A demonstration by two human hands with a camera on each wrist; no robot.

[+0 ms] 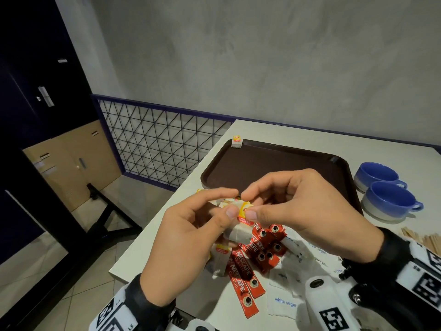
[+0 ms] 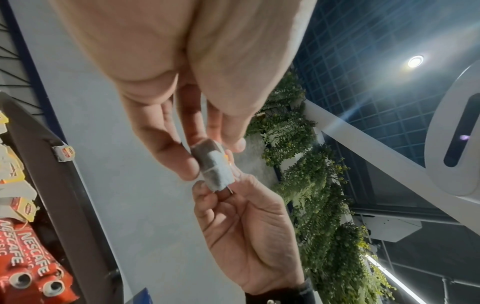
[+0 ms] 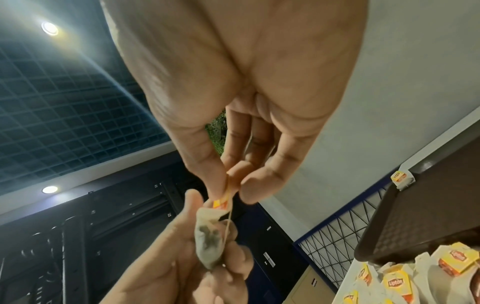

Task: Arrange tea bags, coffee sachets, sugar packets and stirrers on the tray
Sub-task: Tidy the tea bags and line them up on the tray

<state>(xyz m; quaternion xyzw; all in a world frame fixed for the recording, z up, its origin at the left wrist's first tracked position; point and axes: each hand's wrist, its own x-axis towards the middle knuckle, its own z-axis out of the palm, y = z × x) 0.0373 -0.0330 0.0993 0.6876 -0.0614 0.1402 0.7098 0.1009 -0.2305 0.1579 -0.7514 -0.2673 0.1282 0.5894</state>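
Both hands hold one tea bag (image 1: 239,234) above the table's near left corner. My left hand (image 1: 191,237) grips the white bag (image 2: 213,166) between thumb and fingers. My right hand (image 1: 303,209) pinches its yellow tag (image 3: 221,202) and string. The brown tray (image 1: 274,163) lies beyond the hands, with one tea bag (image 1: 236,142) at its far left corner. Red coffee sachets (image 1: 241,271) and more tea bags (image 1: 220,256) lie under the hands. White sugar packets (image 1: 285,303) lie near right, wooden stirrers (image 1: 427,237) at the right edge.
Two blue cups (image 1: 389,199) stand right of the tray. The white table (image 1: 286,132) ends close on the left, over a tiled floor. A wire mesh rail (image 1: 162,144) and a grey wall stand behind.
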